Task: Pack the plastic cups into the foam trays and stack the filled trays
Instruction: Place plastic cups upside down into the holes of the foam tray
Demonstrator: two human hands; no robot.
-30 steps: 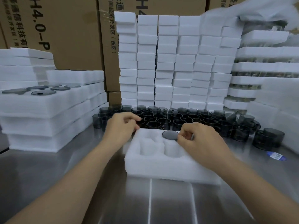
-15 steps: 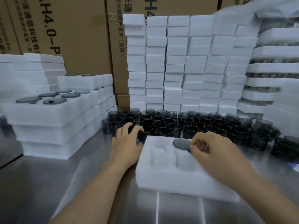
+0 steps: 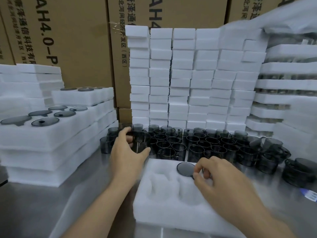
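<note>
The left hand (image 3: 128, 152) has thumb and fingers curled round a smoky plastic cup (image 3: 139, 142), grasping it at the ten o'clock corner of the foam tray (image 3: 171, 212); motion blur hides whether the cup is off the table. The right hand (image 3: 221, 181) pinches, between thumb and forefinger, the edge of a seated cup (image 3: 185, 168) whose dark round face lies flush in the tray's far pocket, at about one o'clock on the tray. Two near pockets of the tray show bare white foam. The tray lies flat on the steel table (image 3: 42, 212). At twelve o'clock from it the loose cups (image 3: 211, 145) stand packed in rows, touching one another, trailing off to two o'clock where some lie tilted. At nine o'clock stand the filled trays (image 3: 51, 138), stacked, dark discs showing in the top one. Behind the cups rises a wall of foam blocks (image 3: 188, 83), with cardboard cartons (image 3: 72, 40) beyond.
</note>
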